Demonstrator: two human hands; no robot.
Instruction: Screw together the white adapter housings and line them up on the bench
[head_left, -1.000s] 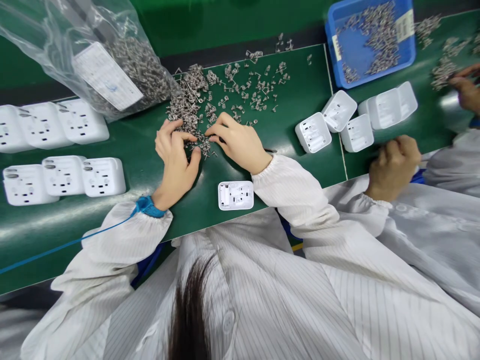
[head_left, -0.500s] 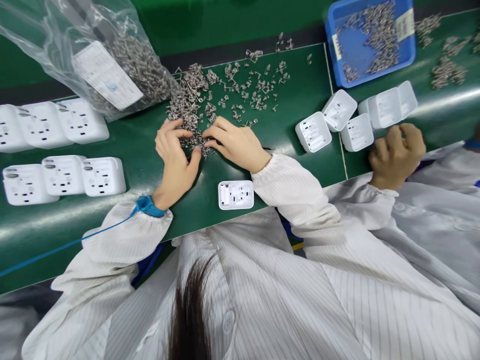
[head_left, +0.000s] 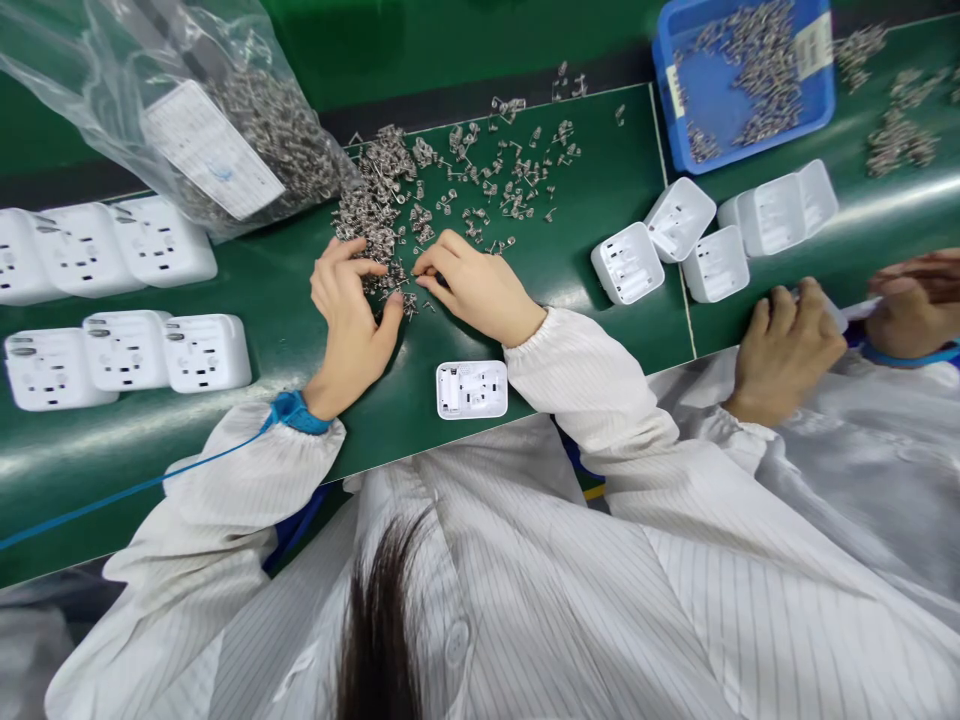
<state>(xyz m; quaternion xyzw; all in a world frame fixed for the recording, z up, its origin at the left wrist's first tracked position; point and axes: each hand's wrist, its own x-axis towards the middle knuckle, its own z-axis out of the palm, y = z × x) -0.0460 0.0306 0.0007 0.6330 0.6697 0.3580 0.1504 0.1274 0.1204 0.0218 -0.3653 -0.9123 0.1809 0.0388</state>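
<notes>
A heap of small coiled metal springs [head_left: 375, 205] lies on the green bench, thinning out to the right. My left hand [head_left: 352, 325] rests curved at the heap's near edge, thumb and fingers apart, with loose springs between them. Facing it, my right hand [head_left: 480, 293] pinches thumb and forefinger together just right of those springs. A tiny metal bit shows at its fingertips, apparently a spring, mostly hidden. Nearer to me, a white plastic housing [head_left: 472, 390] lies with its hollow inside facing up.
White socket housings [head_left: 127, 350] stand in two rows at left, below a clear bag of springs [head_left: 289, 150]. At right are open white shells [head_left: 628, 264] and a blue bin [head_left: 701, 150] of springs. A co-worker's hands [head_left: 787, 345] hold a whitish part.
My right hand has drawn slightly right, its fingertips away from the loose springs. My left hand has stayed put. The co-worker's second hand has come into view at right.
</notes>
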